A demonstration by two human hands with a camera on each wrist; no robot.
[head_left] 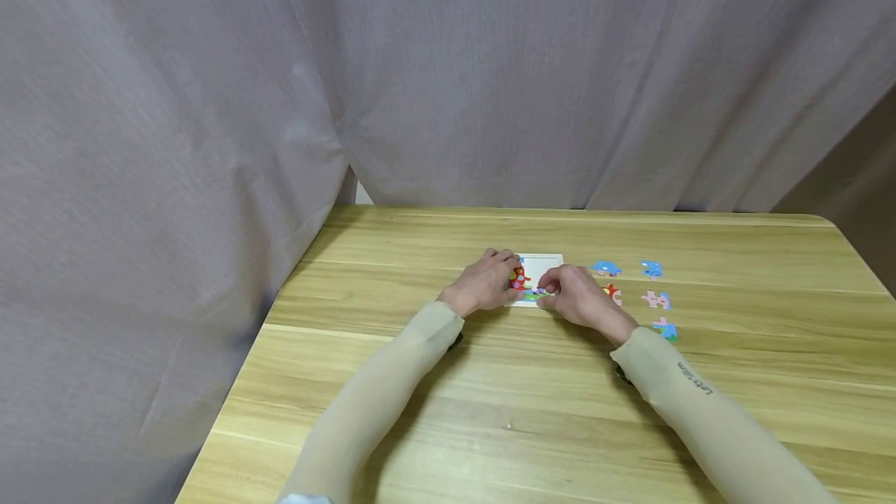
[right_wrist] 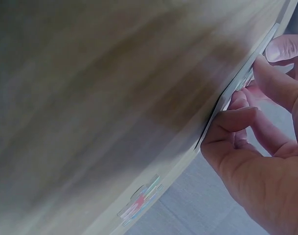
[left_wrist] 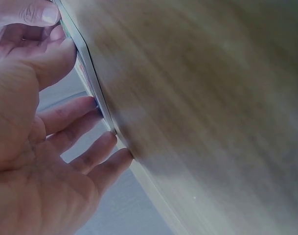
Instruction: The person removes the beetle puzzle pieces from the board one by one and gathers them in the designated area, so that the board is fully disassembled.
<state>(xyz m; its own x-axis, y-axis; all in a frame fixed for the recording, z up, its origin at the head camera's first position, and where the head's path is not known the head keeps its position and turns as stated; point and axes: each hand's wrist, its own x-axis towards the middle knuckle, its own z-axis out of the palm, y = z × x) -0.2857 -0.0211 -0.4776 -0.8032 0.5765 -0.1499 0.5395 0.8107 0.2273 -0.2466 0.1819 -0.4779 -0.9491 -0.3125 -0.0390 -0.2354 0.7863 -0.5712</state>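
A small white puzzle tray [head_left: 553, 257] lies flat on the wooden table between both hands. Along its left side are red spotted puzzle pieces [head_left: 519, 281], partly covered by my left hand [head_left: 486, 282]. That hand lies over the left edge, fingers spread and fairly straight, fingertips touching tray and table in the left wrist view. At the front edge of the tray, my right hand [head_left: 579, 295] pinches a green-and-blue puzzle piece [head_left: 535, 295] between thumb and curled fingers. The piece sits low in the tray, partly hidden by the fingertips. The two thumbs are close together.
Several loose pieces lie right of the tray: a blue one [head_left: 606, 267], a red one [head_left: 613, 293] behind the right hand, another blue one [head_left: 652, 269], a pink one [head_left: 656, 299] and a blue-green one [head_left: 666, 329]. A grey curtain [head_left: 476, 84] hangs behind the table [head_left: 490, 411].
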